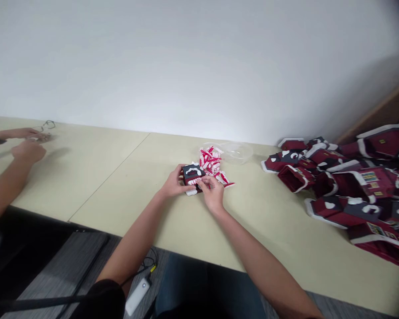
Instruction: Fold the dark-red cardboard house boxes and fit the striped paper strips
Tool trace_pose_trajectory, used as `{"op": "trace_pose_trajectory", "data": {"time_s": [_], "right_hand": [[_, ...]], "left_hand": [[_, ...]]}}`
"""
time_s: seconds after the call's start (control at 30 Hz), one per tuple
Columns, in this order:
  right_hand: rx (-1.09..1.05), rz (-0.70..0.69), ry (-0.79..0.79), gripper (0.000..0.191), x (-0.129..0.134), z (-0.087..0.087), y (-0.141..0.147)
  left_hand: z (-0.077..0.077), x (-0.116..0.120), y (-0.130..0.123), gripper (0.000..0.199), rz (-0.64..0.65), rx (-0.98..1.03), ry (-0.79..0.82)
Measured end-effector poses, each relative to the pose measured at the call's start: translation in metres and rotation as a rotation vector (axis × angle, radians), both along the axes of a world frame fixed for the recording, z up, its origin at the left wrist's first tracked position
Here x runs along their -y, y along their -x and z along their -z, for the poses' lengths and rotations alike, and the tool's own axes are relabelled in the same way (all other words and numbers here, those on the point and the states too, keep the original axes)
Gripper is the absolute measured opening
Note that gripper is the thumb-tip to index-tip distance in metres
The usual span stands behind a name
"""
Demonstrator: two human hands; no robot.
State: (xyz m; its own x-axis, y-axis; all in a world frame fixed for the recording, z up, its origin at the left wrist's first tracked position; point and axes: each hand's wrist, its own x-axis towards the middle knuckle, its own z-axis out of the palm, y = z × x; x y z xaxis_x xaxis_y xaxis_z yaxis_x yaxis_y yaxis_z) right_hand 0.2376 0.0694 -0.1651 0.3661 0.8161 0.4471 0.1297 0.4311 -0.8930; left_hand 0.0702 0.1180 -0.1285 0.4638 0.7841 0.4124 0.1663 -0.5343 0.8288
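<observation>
Box (192, 173), one, between two hands (174, 182) (213, 192)

One head-worn camera looks forward and down — at the card box (193, 174); the table (113, 190) spans the view.

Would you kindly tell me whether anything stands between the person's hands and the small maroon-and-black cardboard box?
Nothing visible does: the left hand and right hand both touch the small maroon-and-black cardboard box directly. The red-and-white paper strips lie behind it, not between.
</observation>
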Motion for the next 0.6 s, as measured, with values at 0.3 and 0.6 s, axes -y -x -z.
{"op": "trace_pose_trajectory", "data": {"time_s": [0.3,0.6], "right_hand": [[0.023,-0.056,0.003,0.029,0.0011,0.0021,-0.0017],[0.075,-0.06,0.005,0.032,-0.0021,0.009,-0.0025]], "left_hand": [[0.0003,-0.0022,0.0058,0.073,0.013,-0.062,-0.121],[0.0003,-0.0007,0.0063,0.07,0.043,-0.023,-0.078]]}}
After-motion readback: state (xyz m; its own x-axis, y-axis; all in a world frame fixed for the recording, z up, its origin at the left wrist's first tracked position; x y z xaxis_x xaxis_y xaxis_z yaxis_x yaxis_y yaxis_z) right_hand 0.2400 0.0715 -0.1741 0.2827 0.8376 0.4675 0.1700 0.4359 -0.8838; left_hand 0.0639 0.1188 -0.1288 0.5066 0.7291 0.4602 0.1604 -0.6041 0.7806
